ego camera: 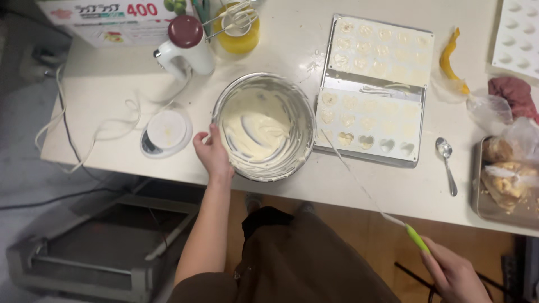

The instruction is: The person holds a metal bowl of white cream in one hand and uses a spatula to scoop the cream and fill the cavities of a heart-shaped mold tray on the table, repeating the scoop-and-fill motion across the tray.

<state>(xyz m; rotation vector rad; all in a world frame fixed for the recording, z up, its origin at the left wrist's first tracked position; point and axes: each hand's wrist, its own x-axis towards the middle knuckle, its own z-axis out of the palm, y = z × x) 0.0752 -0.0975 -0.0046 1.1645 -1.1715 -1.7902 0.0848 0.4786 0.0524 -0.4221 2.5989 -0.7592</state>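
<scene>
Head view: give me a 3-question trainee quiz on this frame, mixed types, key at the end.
1. True or false: the left hand grips the rim of the metal mixing bowl.
2. The right hand holds the green handle of what? A) spoon B) spatula C) hand mixer
3. Fill in: the spatula tip reaches the white ___ mould on the metal tray.

Key
1. True
2. B; the spoon lies untouched on the table, and the hand mixer stands beyond the bowl.
3. Heart
</scene>
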